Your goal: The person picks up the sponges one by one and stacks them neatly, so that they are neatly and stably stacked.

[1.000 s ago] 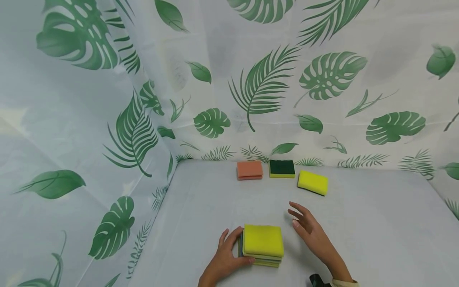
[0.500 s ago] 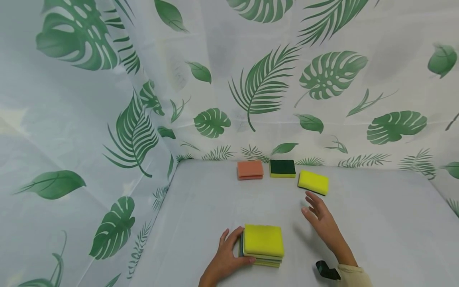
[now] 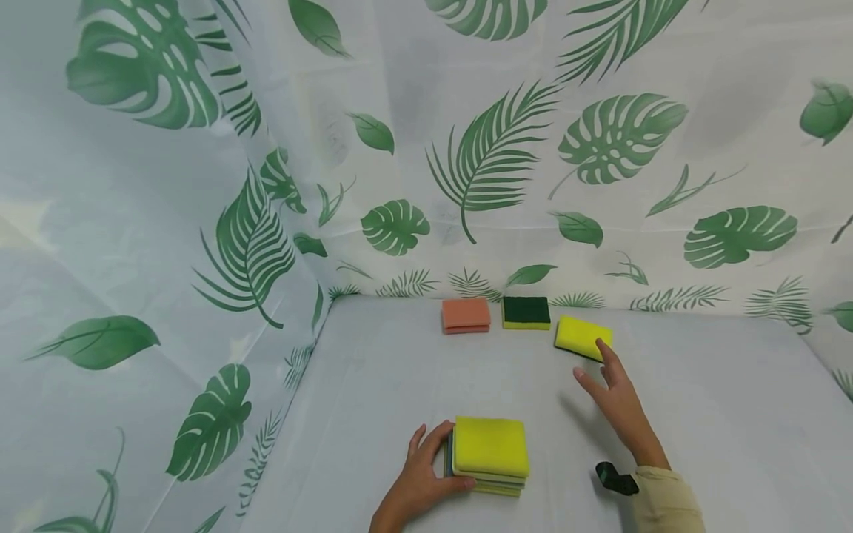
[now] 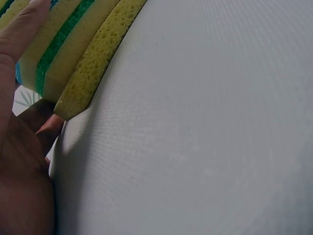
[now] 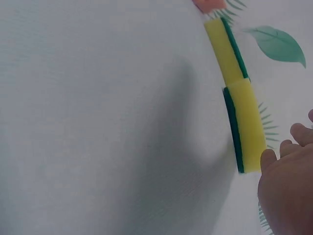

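Observation:
In the head view my left hand [image 3: 420, 477] holds the left side of a stack of sponges [image 3: 492, 446], thumb at the front and fingers round the side. The top sponge is yellow. Layers of yellow, cream, green and blue show along the stack's side [image 4: 73, 54] in the left wrist view. My right hand [image 3: 621, 400] hovers with parted fingers just in front of a yellow sponge [image 3: 574, 333] that lies dark green side down. Its index fingertip overlaps that sponge in the head view; whether they touch I cannot tell.
Left of the yellow sponge, a sponge with its dark green side up [image 3: 526, 309] and an orange folded sponge or cloth [image 3: 466, 314] lie along the back. A leaf-print curtain [image 3: 493, 170] rises behind the white tabletop [image 3: 373, 370]. A dark device [image 3: 616, 479] sits at the right wrist.
My right hand has moved away from beside the stack, rightward and forward, to the yellow sponge at the back. The left hand and the stack have stayed in place.

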`<action>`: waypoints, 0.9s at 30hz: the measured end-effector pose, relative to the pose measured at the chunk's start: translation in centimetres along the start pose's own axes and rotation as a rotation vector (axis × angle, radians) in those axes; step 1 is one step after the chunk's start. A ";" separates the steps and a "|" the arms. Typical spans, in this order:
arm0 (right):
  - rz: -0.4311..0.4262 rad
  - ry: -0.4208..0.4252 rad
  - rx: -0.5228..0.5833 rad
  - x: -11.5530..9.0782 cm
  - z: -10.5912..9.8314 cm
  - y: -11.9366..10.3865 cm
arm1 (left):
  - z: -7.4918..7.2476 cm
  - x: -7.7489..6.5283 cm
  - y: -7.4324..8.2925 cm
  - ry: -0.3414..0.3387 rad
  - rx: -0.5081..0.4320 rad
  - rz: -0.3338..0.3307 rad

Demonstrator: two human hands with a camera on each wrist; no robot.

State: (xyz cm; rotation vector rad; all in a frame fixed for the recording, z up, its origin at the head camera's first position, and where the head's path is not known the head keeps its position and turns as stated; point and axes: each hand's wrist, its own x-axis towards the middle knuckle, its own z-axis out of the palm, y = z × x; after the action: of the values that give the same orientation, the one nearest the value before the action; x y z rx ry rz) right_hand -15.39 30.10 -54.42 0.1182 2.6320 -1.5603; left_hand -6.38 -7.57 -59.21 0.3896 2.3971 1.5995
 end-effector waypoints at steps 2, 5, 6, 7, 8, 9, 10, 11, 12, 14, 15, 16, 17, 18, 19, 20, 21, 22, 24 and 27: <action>0.007 0.007 -0.006 0.5 -0.2 0.2 | 0.0 -0.1 0.0 0.003 0.003 -0.004; 0.013 0.018 -0.010 1.1 -0.4 0.5 | 0.0 -0.1 0.0 0.003 0.004 -0.023; 0.013 0.021 -0.012 1.3 -0.5 0.6 | 0.1 -0.1 0.0 0.003 0.004 -0.027; 0.013 0.022 -0.013 1.5 -0.6 0.7 | 0.1 -0.1 0.1 0.004 0.004 -0.031; 0.011 0.027 -0.018 1.7 -0.7 0.8 | 0.1 -0.1 0.1 0.004 0.005 -0.034; 0.009 0.030 -0.022 1.8 -0.7 1.0 | 0.1 -0.1 0.1 0.005 0.008 -0.036; 0.008 0.033 -0.029 2.0 -0.8 1.1 | 0.1 -0.1 0.1 0.005 0.010 -0.034; 0.008 0.038 -0.032 2.1 -0.9 1.2 | 0.1 -0.1 0.1 0.006 0.011 -0.035; 0.008 0.044 -0.036 2.2 -0.9 1.3 | 0.1 -0.1 0.1 0.008 0.013 -0.037; 0.010 0.051 -0.034 2.4 -1.1 1.5 | 0.1 -0.1 0.1 0.008 0.012 -0.041; 0.010 0.051 -0.029 2.5 -1.2 1.6 | 0.1 -0.1 0.1 0.008 0.009 -0.042; 0.010 0.053 -0.024 2.6 -1.3 1.7 | 0.1 -0.1 0.0 0.008 0.005 -0.043; 0.008 0.056 -0.018 2.6 -1.3 1.8 | 0.1 -0.1 0.0 0.008 0.002 -0.042; 0.008 0.060 -0.013 2.7 -1.4 1.8 | 0.1 -0.1 0.0 0.008 -0.002 -0.042; 0.009 0.061 -0.007 2.7 -1.5 1.9 | 0.1 -0.1 -0.1 0.006 -0.006 -0.039; 0.010 0.063 -0.004 2.8 -1.5 2.0 | 0.0 0.0 -0.1 0.006 -0.006 -0.036; 0.017 0.068 -0.002 2.9 -1.5 2.1 | 0.0 0.0 -0.1 0.005 -0.007 -0.034; 0.024 0.071 -0.001 2.9 -1.6 2.2 | 0.1 0.0 -0.1 0.006 -0.005 -0.035; 0.044 0.076 -0.002 3.2 -1.6 2.4 | 0.1 0.0 -0.1 0.007 0.001 -0.042; 0.074 0.074 -0.002 3.5 -1.6 2.8 | 0.1 -0.1 0.0 0.008 0.009 -0.059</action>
State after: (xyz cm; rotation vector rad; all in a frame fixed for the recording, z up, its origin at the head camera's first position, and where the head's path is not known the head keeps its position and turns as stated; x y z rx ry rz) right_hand -18.62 32.96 -56.45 0.2751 2.6520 -1.5587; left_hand -6.27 -7.49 -59.25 0.3116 2.3999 1.5686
